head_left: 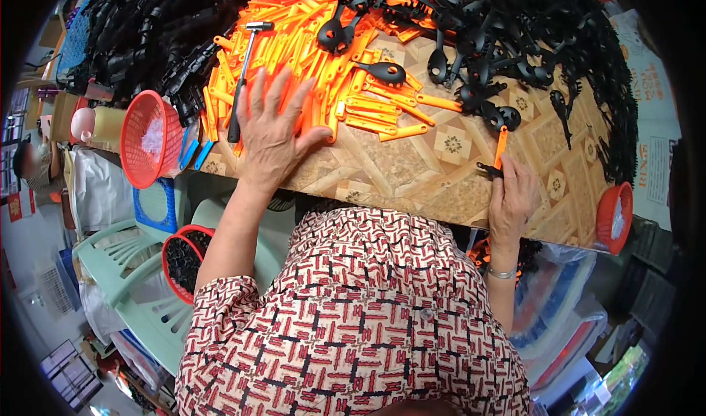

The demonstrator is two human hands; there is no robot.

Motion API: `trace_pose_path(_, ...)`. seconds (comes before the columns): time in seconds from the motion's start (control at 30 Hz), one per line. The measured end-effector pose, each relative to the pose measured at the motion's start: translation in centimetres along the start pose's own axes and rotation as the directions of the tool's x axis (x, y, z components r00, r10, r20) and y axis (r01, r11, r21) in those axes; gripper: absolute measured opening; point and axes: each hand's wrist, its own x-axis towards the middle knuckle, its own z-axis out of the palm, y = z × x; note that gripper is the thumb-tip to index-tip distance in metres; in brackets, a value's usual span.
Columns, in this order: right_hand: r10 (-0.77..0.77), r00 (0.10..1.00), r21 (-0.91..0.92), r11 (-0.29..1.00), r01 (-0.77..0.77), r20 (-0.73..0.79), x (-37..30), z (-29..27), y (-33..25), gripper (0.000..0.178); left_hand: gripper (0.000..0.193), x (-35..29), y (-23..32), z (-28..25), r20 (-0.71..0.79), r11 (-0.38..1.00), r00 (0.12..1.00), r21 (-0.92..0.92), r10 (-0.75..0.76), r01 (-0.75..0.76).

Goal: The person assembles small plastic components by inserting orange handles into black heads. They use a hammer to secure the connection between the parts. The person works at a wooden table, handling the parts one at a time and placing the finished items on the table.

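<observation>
My left hand [273,122] is open, its fingers spread over a heap of orange plastic handles [316,56]. Beside its index side and wrist lies a hammer [246,59] with a metal head and black grip, partly covered by the fingers. My right hand [515,195] is closed around the lower end of an orange handle [501,145] near the table's front edge. A small black piece [488,170] shows at its fingertips. The handle's far tip meets a black slotted spoon head [507,117]; whether they are joined I cannot tell. Several orange handles [382,115] lie between my hands.
Black utensil heads [500,34] pile up at the far right, with more black parts [147,26] at the far left. Red baskets [132,140] flank the patterned table [412,184]; another red basket [616,217] sits at its right corner. A green chair [118,258] stands left.
</observation>
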Motion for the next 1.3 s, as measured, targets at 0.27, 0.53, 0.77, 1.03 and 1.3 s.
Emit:
trace_pose_path(0.27,0.010,1.000,0.018,1.000,-0.010,0.012,0.3,-0.1,0.2,0.053,0.075,4.4,0.2,2.8,0.005,0.998,0.999,0.041,0.036,-0.036)
trace_pose_path(0.53,0.009,1.000,0.040,0.999,-0.008,-0.007,0.0,-0.3,0.6,0.049,0.021,8.5,3.9,2.8,-0.025,0.992,0.992,-0.033,0.124,-0.125)
trace_pose_path(0.77,-0.061,0.994,0.309,0.947,0.085,-0.087,1.1,-1.8,-1.4,0.027,0.008,10.0,4.7,3.1,-0.320,0.894,0.943,-0.393,0.088,-0.217)
trace_pose_path(1.03,0.009,0.728,0.723,0.107,-0.682,0.685,2.1,-0.2,-4.6,0.027,0.032,6.0,11.8,-2.4,0.040,0.614,0.883,-0.733,0.468,-0.292)
trace_pose_path(1.3,-0.119,0.706,0.711,0.225,-0.666,0.699,2.2,0.4,-4.1,0.030,0.028,5.8,11.2,-1.9,0.000,0.567,0.794,-0.700,0.608,-0.434)
